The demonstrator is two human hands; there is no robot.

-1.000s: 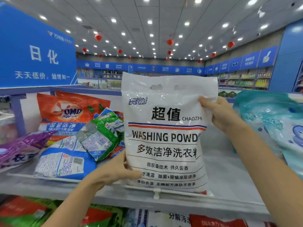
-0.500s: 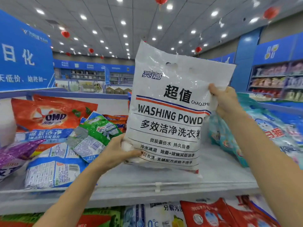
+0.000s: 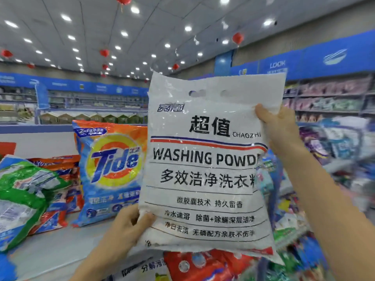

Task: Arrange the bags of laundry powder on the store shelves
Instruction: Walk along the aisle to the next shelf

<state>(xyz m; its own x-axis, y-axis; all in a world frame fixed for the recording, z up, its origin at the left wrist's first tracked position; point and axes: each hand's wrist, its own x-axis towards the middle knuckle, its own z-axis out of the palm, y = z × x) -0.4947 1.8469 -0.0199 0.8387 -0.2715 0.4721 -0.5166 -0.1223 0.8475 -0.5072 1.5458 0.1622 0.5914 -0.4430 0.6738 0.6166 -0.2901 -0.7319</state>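
**Head view, store aisle.** You hold 1 white washing powder bag (image 3: 205,169) upright in the air with both hands. Its printed face is turned toward you and its punched handle holes are at the top.

- **Left hand:** Your left hand (image 3: 129,226) grasps the bag's lower left corner. The thumb lies across the front face and the other fingers pass behind the bag, out of sight.
- **Right hand:** Your right hand (image 3: 280,126) grasps the upper right edge in the same way. The thumb is on the front, just above the red and blue stripe, and the remaining fingers are hidden behind.
- **Bag position:** The bag hangs between the 2 grips, raised above the front of the shelf (image 3: 60,246), whose pale surface runs beneath it and to its left.
- **On the shelf:** A blue and orange Tide bag (image 3: 111,169) stands upright just left of the held bag, partly covered by its edge. Farther left, a green bag (image 3: 26,191) lies tilted against a pile of orange bags (image 3: 58,201).
- **Lower level:** A red bag (image 3: 203,264) shows below the held bag's bottom edge.
- **Right side:** The packs to the right of your right forearm are too blurred to tell apart.
- **Background:** Red lanterns (image 3: 237,38) hang from the lit ceiling, and a blue sign band (image 3: 324,57) runs above the far wall shelves (image 3: 328,98).
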